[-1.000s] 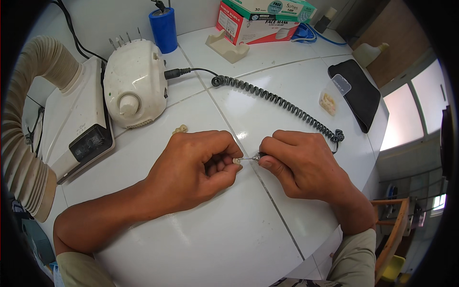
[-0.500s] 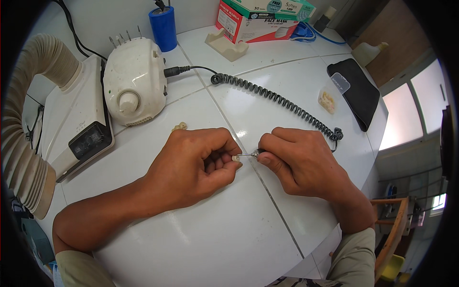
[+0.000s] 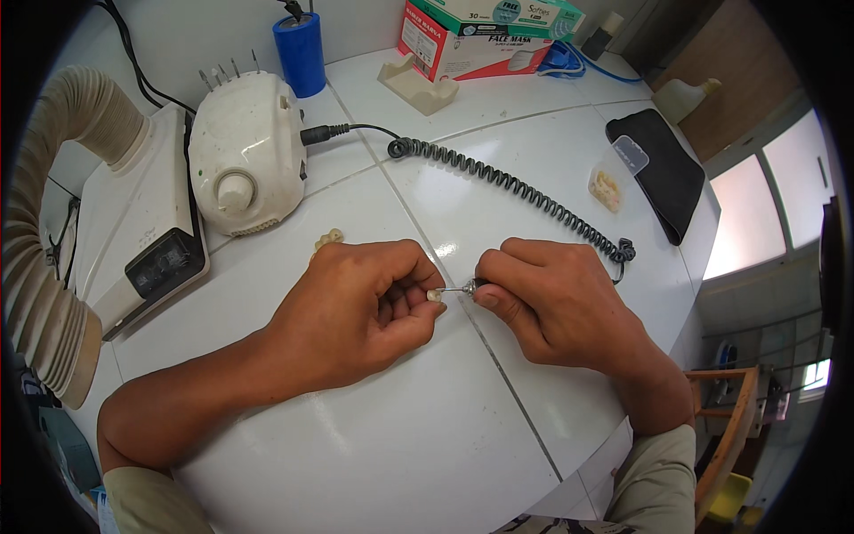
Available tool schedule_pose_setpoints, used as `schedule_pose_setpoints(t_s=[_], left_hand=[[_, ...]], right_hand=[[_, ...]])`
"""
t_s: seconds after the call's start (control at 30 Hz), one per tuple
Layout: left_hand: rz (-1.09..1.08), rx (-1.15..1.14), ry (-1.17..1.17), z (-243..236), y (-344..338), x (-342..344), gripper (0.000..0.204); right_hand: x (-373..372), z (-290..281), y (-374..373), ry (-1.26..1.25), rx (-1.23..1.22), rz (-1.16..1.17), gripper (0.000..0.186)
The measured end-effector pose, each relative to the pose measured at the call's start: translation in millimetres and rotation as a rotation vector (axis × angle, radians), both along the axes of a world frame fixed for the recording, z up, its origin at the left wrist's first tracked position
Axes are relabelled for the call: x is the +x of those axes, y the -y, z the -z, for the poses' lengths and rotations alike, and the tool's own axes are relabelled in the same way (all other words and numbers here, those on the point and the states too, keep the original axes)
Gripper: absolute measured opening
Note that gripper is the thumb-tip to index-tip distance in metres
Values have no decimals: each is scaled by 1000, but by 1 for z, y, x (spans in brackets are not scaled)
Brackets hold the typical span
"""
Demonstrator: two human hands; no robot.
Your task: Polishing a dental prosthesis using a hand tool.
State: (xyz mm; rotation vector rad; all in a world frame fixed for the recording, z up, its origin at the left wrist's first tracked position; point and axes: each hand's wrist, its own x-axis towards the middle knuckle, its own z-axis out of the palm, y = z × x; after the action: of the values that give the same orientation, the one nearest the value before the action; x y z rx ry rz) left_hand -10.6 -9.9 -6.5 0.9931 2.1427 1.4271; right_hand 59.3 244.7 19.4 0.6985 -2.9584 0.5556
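Observation:
A small cream tooth-shaped piece [image 3: 434, 295] is pinched between the fingertips of my left hand [image 3: 356, 307]. My right hand [image 3: 560, 311] is wrapped round a rotary handpiece [image 3: 476, 287], whose metal nose and thin bur point left and touch the piece. Just behind my left hand lie more cream tooth-shaped pieces [image 3: 331, 237]. The handpiece's body is mostly hidden in my right fingers; a black coiled cord [image 3: 480, 172] runs behind my hands from a white control unit [image 3: 245, 156].
A dust collector [image 3: 147, 222] with a ribbed hose [image 3: 67, 338] stands left. A blue cylinder [image 3: 298, 58], beige holder [image 3: 416, 87] and mask boxes [image 3: 471, 44] are at the back. At right are a clear box [image 3: 607, 190], black pouch [image 3: 667, 187] and wooden chair [image 3: 738, 418] beside the tiled worktop [image 3: 374, 454].
Both hands, the small piece and the bur have shifted very slightly up and to the left in view, as have the things behind them. The grips look the same.

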Motion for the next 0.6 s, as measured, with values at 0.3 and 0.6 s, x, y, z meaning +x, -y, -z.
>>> schedule_pose_setpoints(t_s=[0.3, 0.6], left_hand=[[4, 0, -24, 2, 0, -1, 14], [13, -13, -42, 2, 0, -1, 14]], right_hand=[[0, -1, 0, 1, 9, -2, 23], [0, -2, 1, 15, 11, 3, 22]])
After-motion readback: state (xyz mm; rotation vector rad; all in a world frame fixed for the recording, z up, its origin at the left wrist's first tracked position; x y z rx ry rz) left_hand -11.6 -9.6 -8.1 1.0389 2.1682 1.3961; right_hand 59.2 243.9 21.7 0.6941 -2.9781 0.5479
